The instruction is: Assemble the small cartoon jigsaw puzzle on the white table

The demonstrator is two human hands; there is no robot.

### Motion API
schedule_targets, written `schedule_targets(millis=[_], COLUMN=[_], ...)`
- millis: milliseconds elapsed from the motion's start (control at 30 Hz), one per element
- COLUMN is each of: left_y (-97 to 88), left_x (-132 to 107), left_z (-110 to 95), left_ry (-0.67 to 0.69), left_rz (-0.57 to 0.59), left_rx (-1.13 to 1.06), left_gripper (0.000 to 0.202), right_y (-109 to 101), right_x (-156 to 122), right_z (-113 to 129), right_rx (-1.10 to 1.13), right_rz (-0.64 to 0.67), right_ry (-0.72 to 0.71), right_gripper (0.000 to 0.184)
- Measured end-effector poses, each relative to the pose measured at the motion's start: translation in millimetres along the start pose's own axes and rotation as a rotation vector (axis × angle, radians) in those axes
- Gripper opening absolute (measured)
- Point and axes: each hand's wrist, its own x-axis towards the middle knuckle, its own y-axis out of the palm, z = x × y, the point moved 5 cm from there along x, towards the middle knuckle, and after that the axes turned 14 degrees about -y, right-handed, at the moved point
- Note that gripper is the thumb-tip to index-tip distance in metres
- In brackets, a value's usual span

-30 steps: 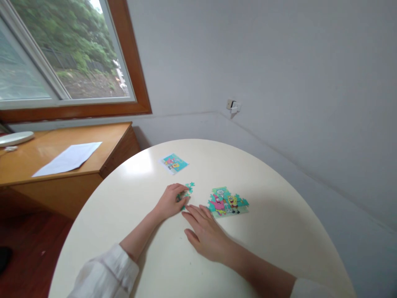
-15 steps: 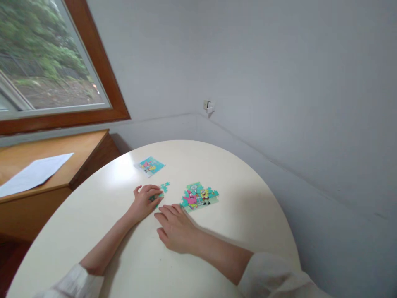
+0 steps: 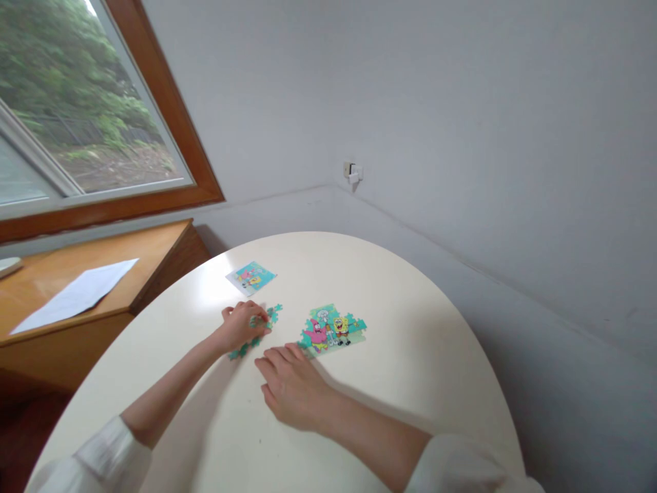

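Observation:
A partly joined jigsaw puzzle [image 3: 328, 330] with cartoon figures on a teal background lies on the round table. Its lower-left edge is beside the fingertips of my right hand [image 3: 292, 383], which rests palm down with fingers stretched out. To the left, my left hand [image 3: 245, 324] arches over loose jigsaw pieces [image 3: 274, 313], its thumb and fingers apart. Teal shows between them, and the hand hides part of the pile. More loose pieces [image 3: 241, 350] lie just below that hand. Beyond it is a small picture card [image 3: 252, 277] with a similar cartoon print.
The round cream table [image 3: 390, 411] stands near a wall corner. At the left is a wooden cabinet [image 3: 159, 257] with a white paper sheet [image 3: 76, 294] on top. A socket with a white plug [image 3: 353, 172] is on the wall, and a wood-framed window [image 3: 205, 178] is at upper left.
My left hand has lifted and shifted slightly, uncovering teal pieces below it. My right hand stays almost in place beside the puzzle. The whole view has shifted a little.

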Motion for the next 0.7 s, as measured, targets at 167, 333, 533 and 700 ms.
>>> schedule_targets(millis=[167, 333, 533, 700], left_y=[-0.4, 0.8, 0.1, 2.6], left_x=[4.2, 5.2, 3.2, -0.8], left_z=[-4.4, -1.5, -2.8, -2.8], left_ry=[0.008, -0.056, -0.063, -0.037], left_rz=[0.025, 0.075, 0.11, 0.065], left_rx=[0.063, 0.078, 0.071, 0.034], left_gripper=[0.015, 0.017, 0.018, 0.017], right_y=[-1.3, -4.8, -8.5, -5.2], right_x=[-2.7, -4.5, -5.9, -5.9], right_z=[-7.6, -13.8, -17.4, -20.0], right_rx=[-0.021, -0.026, -0.092, -0.074], right_rz=[-0.006, -0.008, -0.045, -0.028], right_ry=[0.008, 0.023, 0.032, 0.046], right_gripper=[0.024, 0.027, 0.03, 0.031])
